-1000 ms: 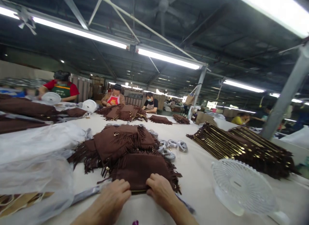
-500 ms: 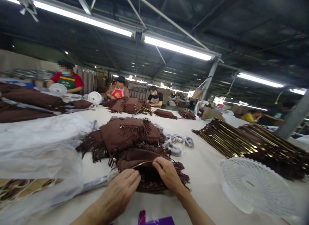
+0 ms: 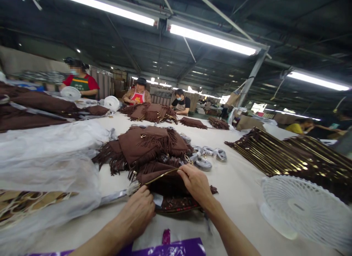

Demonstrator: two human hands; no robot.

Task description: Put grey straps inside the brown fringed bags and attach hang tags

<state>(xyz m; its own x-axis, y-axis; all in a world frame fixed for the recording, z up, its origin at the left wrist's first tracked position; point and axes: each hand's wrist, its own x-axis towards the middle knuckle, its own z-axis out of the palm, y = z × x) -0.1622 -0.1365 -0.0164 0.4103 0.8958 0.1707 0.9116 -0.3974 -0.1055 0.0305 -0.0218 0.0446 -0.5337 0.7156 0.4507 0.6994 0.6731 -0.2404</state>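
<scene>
On the table [image 3: 242, 190], directly in front of us, lies a brown fringed bag [image 3: 176, 188] with its mouth spread open toward us. Our left hand [image 3: 141, 208] is closed on the left end of the mouth, where the gold zip edge begins. Our right hand [image 3: 196, 182] grips the same far edge at its right end, thumb and fingers pinched together. Between the hands, the far edge is raised and the near edge sags toward the table. The interior is mostly dark; a pale slip [image 3: 158, 200] shows inside at the left, and the lining near the front edge carries red specks.

Behind the open bag, we have a heap of similar brown bags [image 3: 154, 146], fringes spread over the table. Wrapped grey coils [image 3: 203, 162] lie just to the right of this heap.

To our left, translucent plastic sheeting [image 3: 60, 168] covers part of the table. Tan pieces with pale cords [image 3: 35, 203] show at its lower side; we cannot tell whether they are inside it or under it. Purple-printed film [image 3: 176, 248] lies nearest us, below the open bag.

To our right, brown pieces with gold zip edges [image 3: 264, 151] overlap in a slanting row. A round white grille [image 3: 308, 208] stands before them. Across the table, a co-worker in a red apron [image 3: 137, 96] faces another heap of fringed bags [image 3: 151, 112].
</scene>
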